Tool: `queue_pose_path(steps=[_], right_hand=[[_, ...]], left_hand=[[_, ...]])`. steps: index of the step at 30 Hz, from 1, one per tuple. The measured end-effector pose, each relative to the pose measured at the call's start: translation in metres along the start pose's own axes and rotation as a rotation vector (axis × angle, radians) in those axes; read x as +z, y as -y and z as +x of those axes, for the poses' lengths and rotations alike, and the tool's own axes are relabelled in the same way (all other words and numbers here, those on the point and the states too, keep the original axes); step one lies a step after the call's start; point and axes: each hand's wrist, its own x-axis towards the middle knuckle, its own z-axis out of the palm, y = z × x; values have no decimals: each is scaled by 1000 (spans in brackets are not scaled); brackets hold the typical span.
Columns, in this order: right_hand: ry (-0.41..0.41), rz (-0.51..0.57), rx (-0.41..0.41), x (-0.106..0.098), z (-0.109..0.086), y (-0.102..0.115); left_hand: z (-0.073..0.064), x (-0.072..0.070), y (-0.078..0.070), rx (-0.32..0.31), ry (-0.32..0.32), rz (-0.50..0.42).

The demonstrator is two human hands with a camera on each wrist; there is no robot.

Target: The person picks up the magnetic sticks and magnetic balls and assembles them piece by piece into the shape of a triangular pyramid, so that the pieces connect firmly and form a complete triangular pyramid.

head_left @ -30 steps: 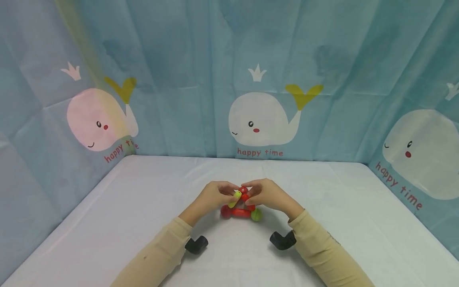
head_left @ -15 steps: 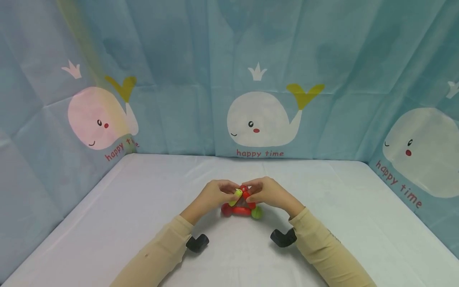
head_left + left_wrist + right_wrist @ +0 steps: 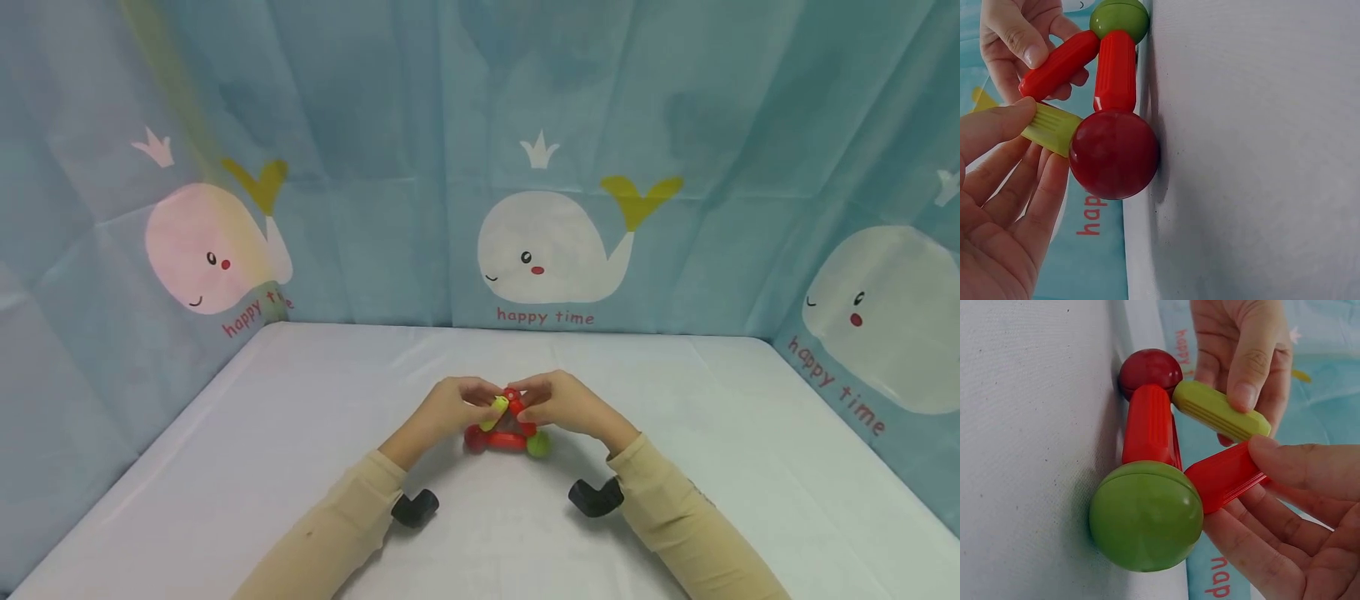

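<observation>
My left hand [image 3: 453, 408] pinches a yellow-green ribbed rod [image 3: 1054, 129] between thumb and fingers. The rod's lower end meets a dark red ball [image 3: 1114, 154] on the table. My right hand [image 3: 566, 407] pinches a red ribbed rod [image 3: 1225, 477], whose lower end meets a green ball [image 3: 1146, 515]. Another red rod [image 3: 507, 442] lies between the two balls. Both held rods lean inward, their upper ends close together; whether they touch cannot be told. Behind those ends a small red piece [image 3: 512, 393] shows, partly hidden by my fingers.
A white cloth covers the table [image 3: 480, 533]. A blue curtain [image 3: 390, 250] with printed whales stands behind it and along both sides. Black angled wrist mounts [image 3: 415, 508] stick out beneath both forearms.
The red rod in my right hand has turned from pointing toward the head camera to leaning alongside the yellow-green rod. Both hands stay nearly in place.
</observation>
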Motion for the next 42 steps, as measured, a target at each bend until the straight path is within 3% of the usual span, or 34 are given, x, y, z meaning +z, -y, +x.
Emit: queue_pose_path(steps=[12, 23, 27, 32, 35, 42], right_hand=[[10, -23, -42, -1, 0, 1], [17, -34, -9, -5, -2, 2], [1, -122, 55, -10, -6, 6], [63, -176, 194, -11, -12, 7], [69, -181, 226, -9, -13, 4], [43, -174, 207, -7, -10, 1]], left_hand=[[-2, 0, -1, 23, -3, 2], [0, -4, 1, 2, 17, 16], [0, -15, 4, -40, 69, 47], [-3, -26, 14, -152, 217, 74], [-4, -28, 20, -190, 276, 41], [-2, -30, 26, -174, 283, 4]])
